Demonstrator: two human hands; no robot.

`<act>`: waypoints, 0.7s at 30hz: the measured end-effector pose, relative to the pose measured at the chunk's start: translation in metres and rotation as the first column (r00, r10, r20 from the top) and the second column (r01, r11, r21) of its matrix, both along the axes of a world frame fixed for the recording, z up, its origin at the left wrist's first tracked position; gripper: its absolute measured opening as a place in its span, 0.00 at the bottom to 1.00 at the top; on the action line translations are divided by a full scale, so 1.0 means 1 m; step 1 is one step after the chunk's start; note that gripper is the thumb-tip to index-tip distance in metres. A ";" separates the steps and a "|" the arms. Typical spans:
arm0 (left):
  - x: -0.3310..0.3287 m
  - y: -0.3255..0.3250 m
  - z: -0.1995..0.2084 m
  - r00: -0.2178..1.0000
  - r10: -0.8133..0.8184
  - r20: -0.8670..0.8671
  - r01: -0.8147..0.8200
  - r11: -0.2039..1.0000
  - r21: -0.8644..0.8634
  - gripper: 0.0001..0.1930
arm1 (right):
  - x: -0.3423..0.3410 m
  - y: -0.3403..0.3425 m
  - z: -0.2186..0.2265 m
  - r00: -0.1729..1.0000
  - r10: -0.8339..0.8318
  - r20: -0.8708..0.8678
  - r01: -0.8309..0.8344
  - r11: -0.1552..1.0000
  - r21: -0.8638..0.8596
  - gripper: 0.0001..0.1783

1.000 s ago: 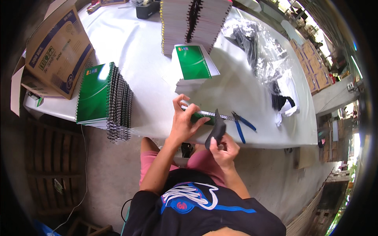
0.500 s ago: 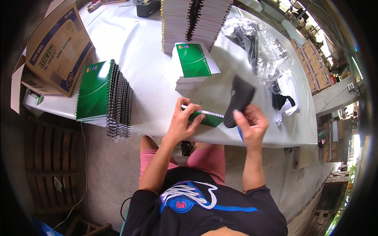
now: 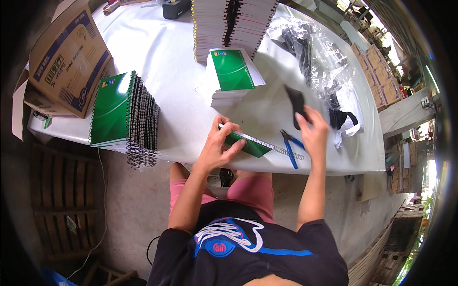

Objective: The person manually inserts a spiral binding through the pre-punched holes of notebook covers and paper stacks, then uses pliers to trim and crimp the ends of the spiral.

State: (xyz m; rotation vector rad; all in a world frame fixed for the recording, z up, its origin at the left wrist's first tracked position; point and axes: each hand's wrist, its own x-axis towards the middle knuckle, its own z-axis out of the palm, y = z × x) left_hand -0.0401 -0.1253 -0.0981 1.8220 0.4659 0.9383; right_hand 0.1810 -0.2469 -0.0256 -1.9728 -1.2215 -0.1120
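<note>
On the table (image 3: 181, 86), at the left end, box (image 3: 71, 62); just right of the box and nearer, bound pile (image 3: 112, 112), close to the near edge; at the back, around the middle, tall pile (image 3: 210, 28); left of that, farther back, case (image 3: 176, 9); directly before the tall pile, low pile (image 3: 231, 71); along the right side, bag (image 3: 331, 76); beyond it, cartons (image 3: 377, 76); in the left hand (image 3: 222, 145), before the low pile, notebook (image 3: 255, 147); out of its right end, coil (image 3: 281, 151), reaching the pliers (image 3: 289, 150); in the right hand (image 3: 312, 128), beyond the pliers, between low pile and bag, piece (image 3: 296, 102).
</note>
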 end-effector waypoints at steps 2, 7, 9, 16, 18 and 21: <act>0.003 0.000 -0.005 0.999 0.012 0.039 -0.016 0.994 0.109 0.17 | 0.010 0.005 -0.010 0.999 0.029 0.033 -0.023 0.983 -0.182 0.18; 0.000 -0.001 -0.012 0.992 0.122 -0.001 -0.120 0.972 0.201 0.18 | -0.055 0.014 0.011 0.948 0.299 0.112 -0.285 0.951 -0.123 0.22; 0.003 -0.003 -0.012 0.988 0.149 0.034 -0.153 0.972 0.177 0.19 | -0.075 0.010 0.004 0.939 0.323 0.116 -0.301 0.938 -0.171 0.20; 0.006 -0.003 -0.011 0.988 0.145 0.060 -0.156 0.959 0.237 0.18 | -0.072 0.009 -0.014 0.923 0.377 0.070 -0.348 0.900 -0.261 0.09; 0.006 -0.001 -0.012 0.990 0.137 0.039 -0.143 0.960 0.240 0.18 | -0.069 0.011 -0.015 0.913 0.406 0.024 -0.386 0.884 -0.265 0.09; 0.006 -0.001 -0.014 0.992 0.128 0.007 -0.127 0.972 0.196 0.18 | -0.072 0.013 -0.013 0.903 0.429 0.004 -0.413 0.873 -0.258 0.08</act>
